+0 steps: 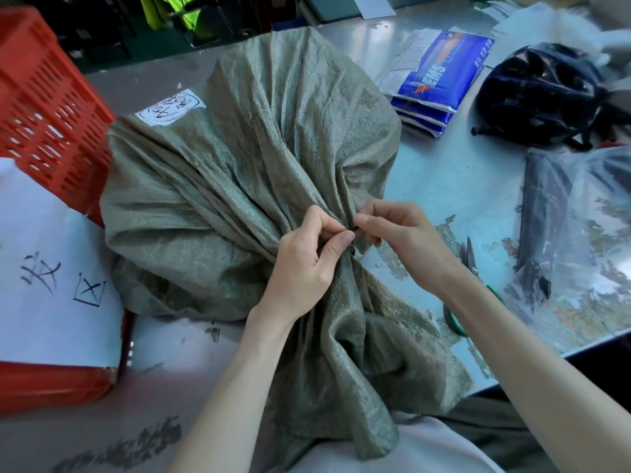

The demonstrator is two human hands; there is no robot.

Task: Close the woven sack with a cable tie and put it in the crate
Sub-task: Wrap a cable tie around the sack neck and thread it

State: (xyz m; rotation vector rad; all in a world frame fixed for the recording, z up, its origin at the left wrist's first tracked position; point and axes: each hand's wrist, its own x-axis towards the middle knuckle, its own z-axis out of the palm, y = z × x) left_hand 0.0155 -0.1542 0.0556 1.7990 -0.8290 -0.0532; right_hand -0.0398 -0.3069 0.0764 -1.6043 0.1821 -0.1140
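Note:
A full grey-green woven sack (246, 172) lies on the metal table (454, 186), its gathered neck pointing toward me and its loose mouth draped over the table edge. A thin black cable tie (353, 230) runs around the neck; only a short piece shows between my fingers. My left hand (307, 257) pinches the tie at the neck from the left. My right hand (399, 240) pinches the tie's end from the right. A red slatted crate (44, 107) stands at the left, touching the sack.
White paper with handwriting (51, 274) covers a red box at the near left. Scissors with green handles (473, 268) lie right of my right wrist. Blue packets (433, 80), a black helmet (539, 93) and a clear bag with a dark item (553, 240) fill the right side.

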